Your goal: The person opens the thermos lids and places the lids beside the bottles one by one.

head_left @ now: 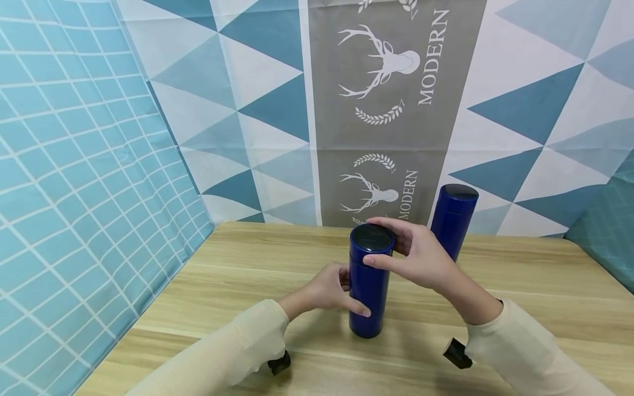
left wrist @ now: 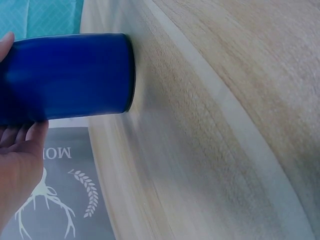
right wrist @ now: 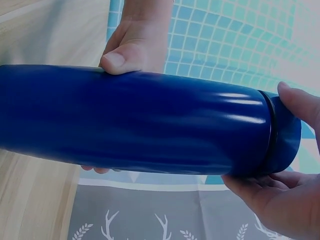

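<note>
A blue thermos bottle [head_left: 369, 297] with a glossy dark top is held upright over the wooden table, between both hands. My left hand [head_left: 329, 287] grips its body, thumb across the near side and fingers behind. Higher up, my right hand [head_left: 413, 250] holds the lid [right wrist: 288, 135] between thumb and fingers. A dark seam separates the lid from the body in the right wrist view. The bottle's lower end [left wrist: 112, 75] is close to the tabletop in the left wrist view; I cannot tell whether it touches.
A second blue bottle [head_left: 452, 220] stands behind my right hand, partly hidden by it. Under it all lies a wood-grain table [head_left: 238, 253]. Patterned cloth [head_left: 267, 110] hangs along the back, and blue checked cloth [head_left: 74, 165] covers the left side. Small black devices [head_left: 457, 353] sit beneath both wrists.
</note>
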`<state>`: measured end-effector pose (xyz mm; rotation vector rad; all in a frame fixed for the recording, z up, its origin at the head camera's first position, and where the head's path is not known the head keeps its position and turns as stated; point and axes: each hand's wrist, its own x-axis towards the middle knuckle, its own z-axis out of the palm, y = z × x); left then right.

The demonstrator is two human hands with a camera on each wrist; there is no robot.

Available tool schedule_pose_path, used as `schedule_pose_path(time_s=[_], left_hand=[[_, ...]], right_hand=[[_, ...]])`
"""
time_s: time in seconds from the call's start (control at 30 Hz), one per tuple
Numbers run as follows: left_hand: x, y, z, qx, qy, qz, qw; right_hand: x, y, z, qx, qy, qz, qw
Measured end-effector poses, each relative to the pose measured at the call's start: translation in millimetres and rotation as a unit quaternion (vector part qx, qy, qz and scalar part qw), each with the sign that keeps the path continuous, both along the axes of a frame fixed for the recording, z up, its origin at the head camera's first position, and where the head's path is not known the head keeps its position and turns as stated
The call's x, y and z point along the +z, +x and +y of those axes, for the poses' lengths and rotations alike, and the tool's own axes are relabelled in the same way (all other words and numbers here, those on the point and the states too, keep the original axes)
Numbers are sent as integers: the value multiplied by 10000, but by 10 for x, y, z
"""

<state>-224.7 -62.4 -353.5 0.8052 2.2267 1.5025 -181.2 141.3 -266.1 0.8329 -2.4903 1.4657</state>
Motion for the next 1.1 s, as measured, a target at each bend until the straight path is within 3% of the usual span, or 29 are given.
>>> schedule_pose_path(time_s=[0.8,1.1], left_hand=[[25,1,18,-76,81,-11,9999],[16,12,2,-8,96,-41,9999]], right_hand=[[4,-125,131,934,132,142,9954],[-2,-202,162,1371,12,-121,9905]])
